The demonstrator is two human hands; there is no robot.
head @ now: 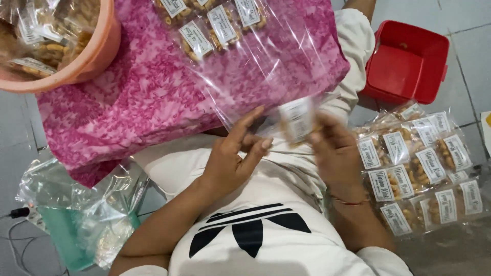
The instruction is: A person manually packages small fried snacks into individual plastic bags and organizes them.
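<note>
My right hand (335, 153) grips a small clear packet of yellow-brown snacks with a white label (297, 120), which is blurred by motion. The packet is at the mouth of a large clear plastic bag (271, 61) that lies across a pink patterned cloth (138, 97) on my lap. My left hand (231, 159) pinches the near edge of that bag with its fingers partly spread. Several labelled packets (215, 23) lie inside the bag at its far end.
A peach-coloured bucket (99, 56) holding snack packets stands at the top left. A red square tub (406, 61) sits at the top right. Several filled, labelled packets (422, 171) are piled on the tiled floor at the right. Crumpled clear bags (87, 214) and a cable (18, 212) lie at the lower left.
</note>
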